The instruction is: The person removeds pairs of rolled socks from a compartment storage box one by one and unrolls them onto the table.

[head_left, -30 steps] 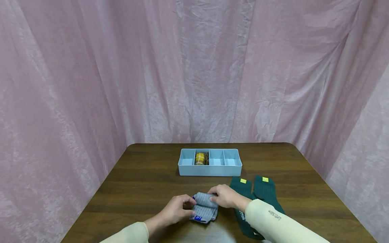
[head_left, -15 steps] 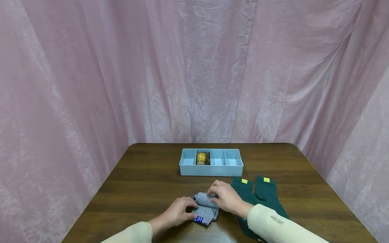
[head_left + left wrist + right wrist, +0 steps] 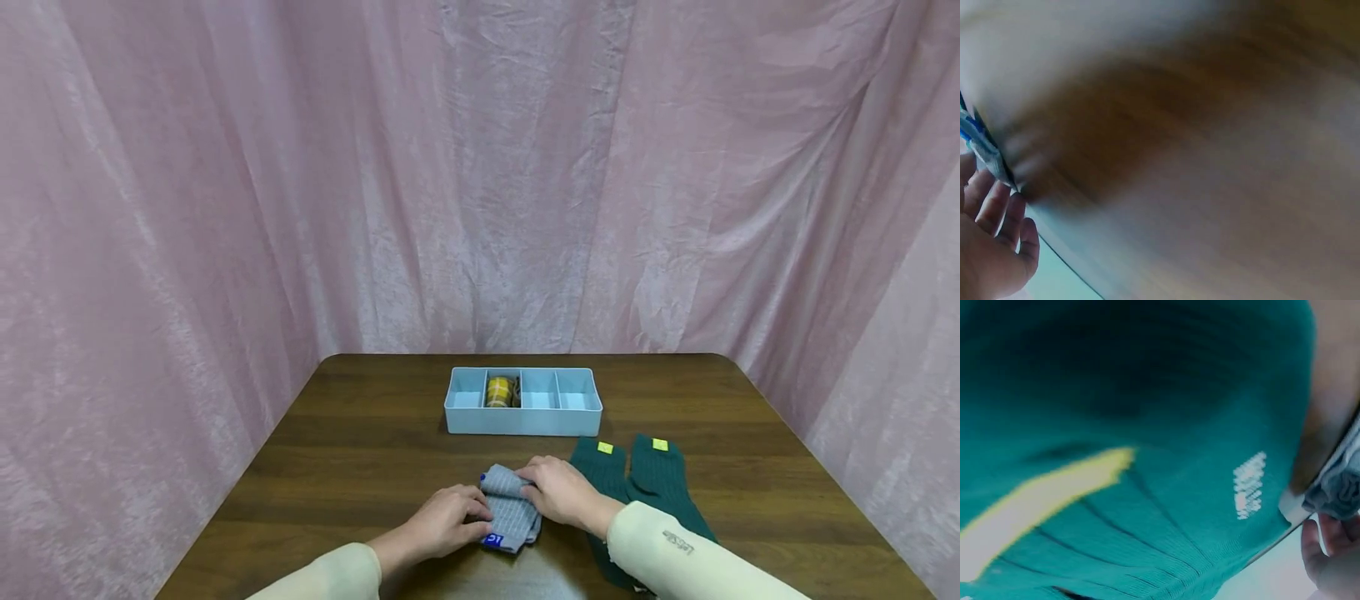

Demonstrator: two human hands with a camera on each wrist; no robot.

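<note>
A pair of light grey ribbed socks (image 3: 512, 518) lies folded on the table, a blue label at its near corner and its far end doubled over in a thick roll. At its left edge, my left hand (image 3: 442, 523) touches the fabric with fingertips and thumb spread apart; the left wrist view catches these fingers (image 3: 1007, 225) beside the cloth. My right hand (image 3: 561, 492) pinches the right end of the roll, whose coiled end (image 3: 1338, 492) shows in the right wrist view. Dark green socks (image 3: 662, 479) with yellow labels lie flat beside and partly beneath the right forearm.
Beyond the hands stands a light blue divided box (image 3: 521, 422). A yellow checked rolled bundle (image 3: 498, 392) sits in its second compartment from the left. A pink curtain (image 3: 480, 183) hangs behind the wooden table (image 3: 360, 467).
My right hand has lowered onto the roll's right end, and the grey socks' far end has shifted slightly away from me. My left hand stays at the left edge.
</note>
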